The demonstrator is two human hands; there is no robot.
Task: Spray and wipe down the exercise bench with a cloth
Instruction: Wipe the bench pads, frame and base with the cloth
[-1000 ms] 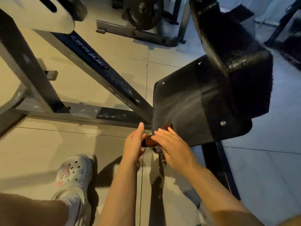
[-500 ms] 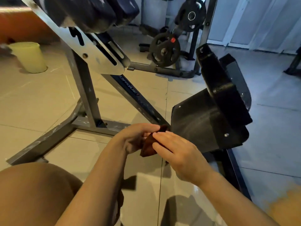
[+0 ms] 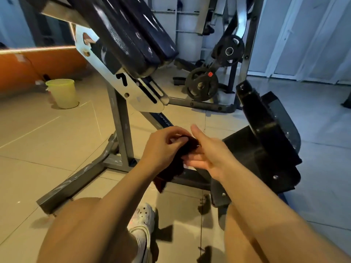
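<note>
A dark red cloth [image 3: 175, 164] hangs between my two hands in front of the exercise bench. My left hand [image 3: 161, 149] grips its upper part with curled fingers. My right hand [image 3: 207, 152] lies flat against the cloth from the right, fingers straight and thumb up. The bench's black foot plate [image 3: 252, 156] sits just right of my hands, and its dark padded cushions [image 3: 131, 38] slant overhead at the upper left on a grey steel frame [image 3: 121, 133]. No spray bottle is in sight.
A pale yellow bucket [image 3: 63, 93] stands on the tiled floor at the left. Weight plates [image 3: 202, 86] hang on a rack behind the bench. My knees and a white clog [image 3: 142, 219] fill the lower part of the view. An orange wall runs at the far left.
My hands have lifted the cloth off the foot plate's edge and drawn it toward me. The view has tilted up, bringing the cushions, bucket and weight rack into sight.
</note>
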